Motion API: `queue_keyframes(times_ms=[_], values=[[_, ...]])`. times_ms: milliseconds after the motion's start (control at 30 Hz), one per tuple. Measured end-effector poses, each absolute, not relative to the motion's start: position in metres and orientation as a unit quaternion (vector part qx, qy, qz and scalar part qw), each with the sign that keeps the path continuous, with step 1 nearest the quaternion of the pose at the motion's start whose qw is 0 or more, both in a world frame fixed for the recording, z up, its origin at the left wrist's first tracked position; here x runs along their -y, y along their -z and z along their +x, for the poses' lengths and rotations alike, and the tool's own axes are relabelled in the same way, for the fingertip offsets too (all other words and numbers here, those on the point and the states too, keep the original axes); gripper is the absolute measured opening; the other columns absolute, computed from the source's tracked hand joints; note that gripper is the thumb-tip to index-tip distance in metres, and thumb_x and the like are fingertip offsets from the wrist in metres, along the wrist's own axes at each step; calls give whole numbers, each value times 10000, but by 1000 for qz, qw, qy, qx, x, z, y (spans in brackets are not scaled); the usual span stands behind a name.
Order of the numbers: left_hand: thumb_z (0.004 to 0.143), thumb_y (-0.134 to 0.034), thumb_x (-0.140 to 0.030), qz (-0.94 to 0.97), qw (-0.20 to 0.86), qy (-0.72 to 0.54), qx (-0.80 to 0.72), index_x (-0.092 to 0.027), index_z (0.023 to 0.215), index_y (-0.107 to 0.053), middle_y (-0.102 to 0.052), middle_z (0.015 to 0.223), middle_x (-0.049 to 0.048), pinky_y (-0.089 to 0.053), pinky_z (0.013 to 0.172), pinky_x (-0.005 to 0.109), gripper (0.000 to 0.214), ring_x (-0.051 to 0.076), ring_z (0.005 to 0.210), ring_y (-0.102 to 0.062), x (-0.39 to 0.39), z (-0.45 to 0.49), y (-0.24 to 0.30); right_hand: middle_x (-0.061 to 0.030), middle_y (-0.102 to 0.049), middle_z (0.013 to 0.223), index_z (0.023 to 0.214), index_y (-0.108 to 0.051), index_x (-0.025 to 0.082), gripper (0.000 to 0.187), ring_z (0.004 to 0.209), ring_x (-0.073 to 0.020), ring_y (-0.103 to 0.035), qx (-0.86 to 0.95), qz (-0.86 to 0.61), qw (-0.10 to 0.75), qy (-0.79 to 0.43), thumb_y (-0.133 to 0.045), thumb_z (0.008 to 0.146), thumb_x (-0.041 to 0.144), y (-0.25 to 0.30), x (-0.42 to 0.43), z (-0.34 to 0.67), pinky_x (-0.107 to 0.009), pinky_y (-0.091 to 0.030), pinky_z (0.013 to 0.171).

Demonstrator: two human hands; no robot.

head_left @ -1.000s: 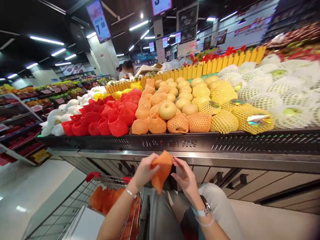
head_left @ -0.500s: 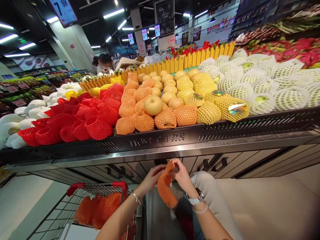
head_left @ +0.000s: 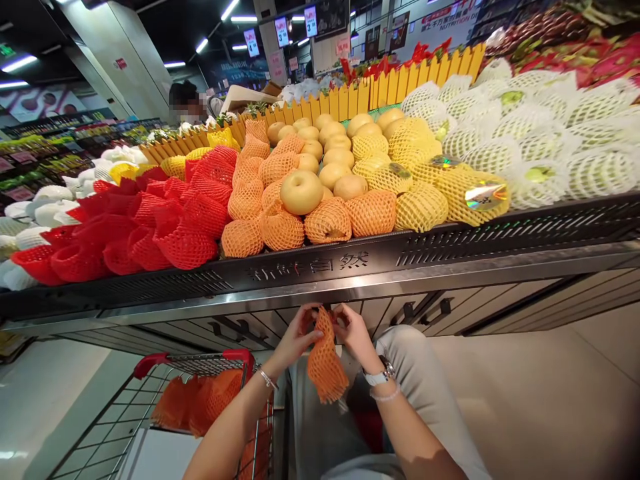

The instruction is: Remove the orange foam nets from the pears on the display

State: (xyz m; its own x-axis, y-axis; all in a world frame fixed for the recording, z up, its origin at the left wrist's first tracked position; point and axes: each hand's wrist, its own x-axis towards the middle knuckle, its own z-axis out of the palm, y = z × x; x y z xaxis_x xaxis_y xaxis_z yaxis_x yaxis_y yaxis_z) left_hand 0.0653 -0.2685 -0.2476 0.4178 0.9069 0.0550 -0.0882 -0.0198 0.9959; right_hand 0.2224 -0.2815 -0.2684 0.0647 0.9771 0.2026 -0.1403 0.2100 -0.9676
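An orange foam net sleeve (head_left: pixel 327 367) hangs between my two hands, over my lap and below the display's front edge. My left hand (head_left: pixel 301 333) pinches its upper left side. On the other side, the fingers of my right hand (head_left: pixel 350 328) close on the upper rim. The sleeve looks limp, with its lower end flared. Above my hands, a bare round pear (head_left: pixel 301 192) rests on top of pears in orange net sleeves (head_left: pixel 327 220). More unwrapped pears (head_left: pixel 339 157) lie behind it.
At lower left stands a shopping cart (head_left: pixel 200 360) with orange net sleeves (head_left: pixel 195 403) and a white box (head_left: pixel 155 457). Red-netted fruit (head_left: pixel 185 233), yellow-netted fruit (head_left: pixel 423 207) and white-netted fruit (head_left: pixel 540 177) fill the display. A person (head_left: pixel 187 103) is beyond the yellow fence (head_left: pixel 345 110).
The sleeve has turned from a folded, bent band to hanging down and spread open at its lower end. Both hands have shifted their grip near its top. The view has tilted slightly downward.
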Motion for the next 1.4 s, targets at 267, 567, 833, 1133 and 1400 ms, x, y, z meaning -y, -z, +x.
queue_keyframes(times_ms=[267, 567, 833, 1133, 1400], values=[[617, -796, -440, 527, 610, -444, -391, -178, 714, -564, -592, 777, 10, -420, 743, 270, 363, 143, 747, -539, 266, 72, 253, 39, -418, 625, 657, -435, 211, 291, 583, -115, -402, 423, -400, 626, -519, -679, 692, 365, 268, 283, 231, -227, -359, 548], [764, -652, -440, 531, 465, -533, -466, -221, 791, -487, -529, 687, -42, -398, 607, 227, 276, 110, 620, -490, 270, 62, 246, -37, -647, 803, 955, -586, 210, 496, 730, -182, -623, 368, -264, 504, -735, -753, 614, 529, 274, 294, 227, -312, -500, 687], [621, -769, -317, 627, 470, -410, -467, -193, 940, -536, -611, 840, 4, -435, 715, 257, 415, 158, 780, -577, 270, 61, 237, -32, -661, 777, 814, -619, 216, 258, 707, -187, -597, 360, -317, 558, -677, -726, 614, 339, 288, 285, 219, -326, -487, 683], [648, -613, -174, 646, 362, -404, -538, -184, 683, -483, -473, 629, -60, -320, 552, 199, 135, 91, 577, -423, 263, 58, 252, 47, -444, 655, 613, -456, 204, 186, 653, -123, -416, 394, -447, 683, -422, -584, 564, 78, 288, 288, 233, -235, -351, 625], [629, -518, -56, 614, 288, -515, -524, -205, 759, -441, -429, 688, -61, -341, 581, 196, 212, 92, 610, -408, 267, 50, 242, -13, -588, 816, 850, -619, 201, 307, 732, -150, -556, 617, -405, 574, -355, -483, 621, 49, 291, 290, 222, -250, -438, 663]])
